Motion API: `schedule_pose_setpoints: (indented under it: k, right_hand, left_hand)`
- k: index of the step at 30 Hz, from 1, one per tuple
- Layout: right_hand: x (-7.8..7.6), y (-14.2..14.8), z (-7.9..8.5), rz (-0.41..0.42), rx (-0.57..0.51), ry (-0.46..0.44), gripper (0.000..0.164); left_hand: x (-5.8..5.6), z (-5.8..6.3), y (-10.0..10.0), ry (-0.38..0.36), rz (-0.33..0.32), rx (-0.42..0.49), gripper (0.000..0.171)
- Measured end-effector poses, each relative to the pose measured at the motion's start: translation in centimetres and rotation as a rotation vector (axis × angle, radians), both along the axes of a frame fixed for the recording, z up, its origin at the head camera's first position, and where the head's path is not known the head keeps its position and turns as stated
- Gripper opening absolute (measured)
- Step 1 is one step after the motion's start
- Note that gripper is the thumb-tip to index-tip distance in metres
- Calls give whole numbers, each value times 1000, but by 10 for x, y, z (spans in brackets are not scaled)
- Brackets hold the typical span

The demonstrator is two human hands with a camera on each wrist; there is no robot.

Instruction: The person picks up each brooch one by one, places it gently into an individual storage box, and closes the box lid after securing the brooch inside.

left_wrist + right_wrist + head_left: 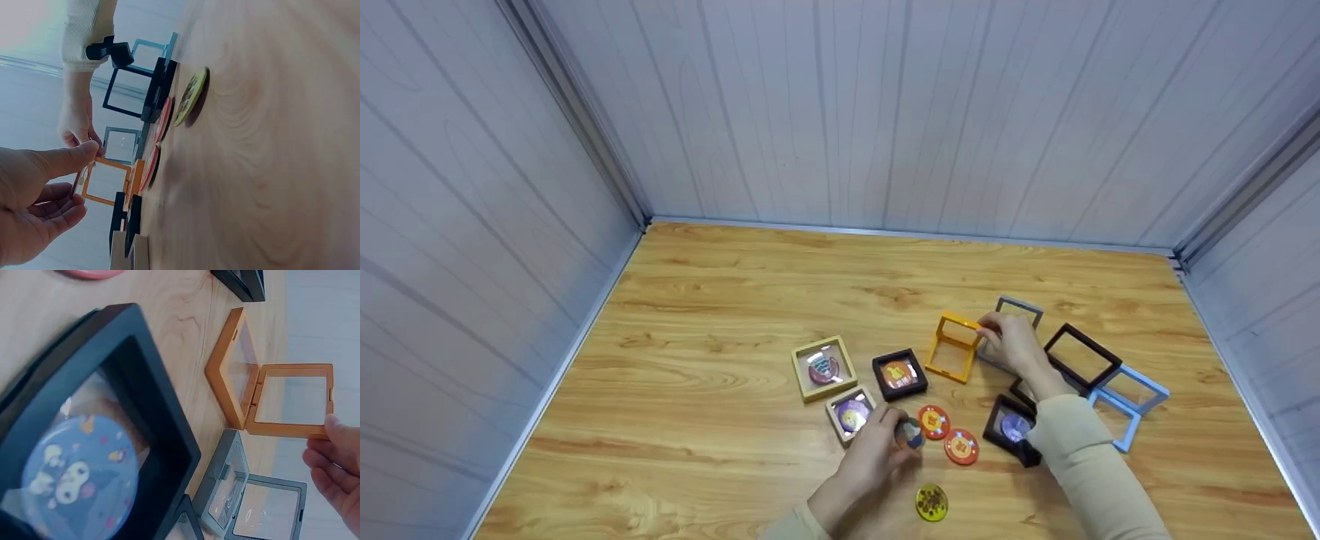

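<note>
L grip (874,444): narrow, round badge (910,433) pinched by rim betw. thumb & fingers, held clear of surface (720,420). R grip (1014,346): narrow, orange frame (956,344) pinched at edge of its raised half; other half laid flat, frame hinged open.

Re L grip: beige frame (835,425) w/ purple badge (853,415) seen just beside, to L; black frame (894,355) w/ orange badge (898,375) beyond; pale-yellow frame (801,373) beyond & to L. Red badges (961,447) (x2) found to R; yellow badge (932,502) nearer person, to R.

Re R grip: grey frame (1020,303), opened, just behind. Open black frame (1093,343) & light-blue frame (1117,403) placed to R, latter farther. Dark frame (994,418) w/ lilac badge (1015,427) located nearer person, by R sleeve (1091,450).
</note>
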State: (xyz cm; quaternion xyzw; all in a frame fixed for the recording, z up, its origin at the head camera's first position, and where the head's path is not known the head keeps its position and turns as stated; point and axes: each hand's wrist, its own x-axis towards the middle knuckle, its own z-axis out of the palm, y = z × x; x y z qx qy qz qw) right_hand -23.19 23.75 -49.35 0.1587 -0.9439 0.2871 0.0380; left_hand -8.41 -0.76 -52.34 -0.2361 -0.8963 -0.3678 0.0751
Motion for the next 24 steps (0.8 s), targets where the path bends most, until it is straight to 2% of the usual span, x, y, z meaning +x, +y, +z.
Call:
schedule_pose_setpoints:
  k: [6,16,24]
  right_hand:
    - [11,1,-1,17,0,17,14]
    - [22,0,-3,51,-3,69,7]
    - [28,1,-2,38,-4,45,7]
  left_hand:
    - [-14,4,10,6,5,-17,43]
    - [-34,6,30,62,22,-69,42]
    - [-50,4,46,64,18,-136,40]
